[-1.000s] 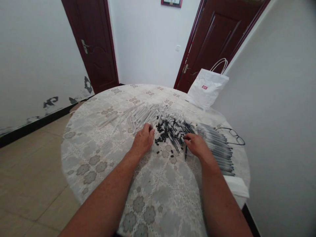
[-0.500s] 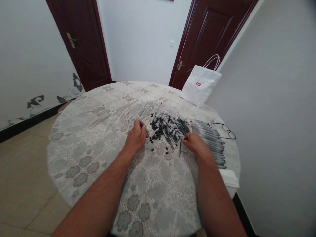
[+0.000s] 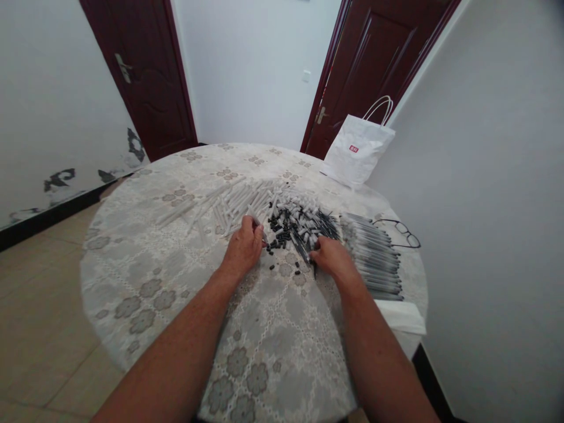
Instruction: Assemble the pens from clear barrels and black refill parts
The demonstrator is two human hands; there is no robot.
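My left hand [image 3: 244,242] is closed, fingertips pinched around a slim pale pen barrel that my fingers mostly hide. It rests at the left edge of a pile of pen parts. My right hand [image 3: 331,256] pinches a thin dark pen refill [image 3: 315,271], its tip pointing down towards the cloth. Between the hands lie small black plugs [image 3: 282,226], more dark refills [image 3: 299,244] and short whitish pen caps [image 3: 312,222]. Loose translucent pen barrels [image 3: 240,200] fan out beyond my left hand. Right of my right hand, a row of grey pens [image 3: 374,258] lies side by side.
A patterned cloth covers the round table [image 3: 176,329]. Eyeglasses [image 3: 408,235] lie past the pen row, and a folded white sheet [image 3: 400,317] sits nearer me. A white paper bag [image 3: 359,153] stands at the back right, close to the wall.
My right hand has moved left, towards the heap, carrying the dark refill with it. My left hand stays almost in place, still pinched.
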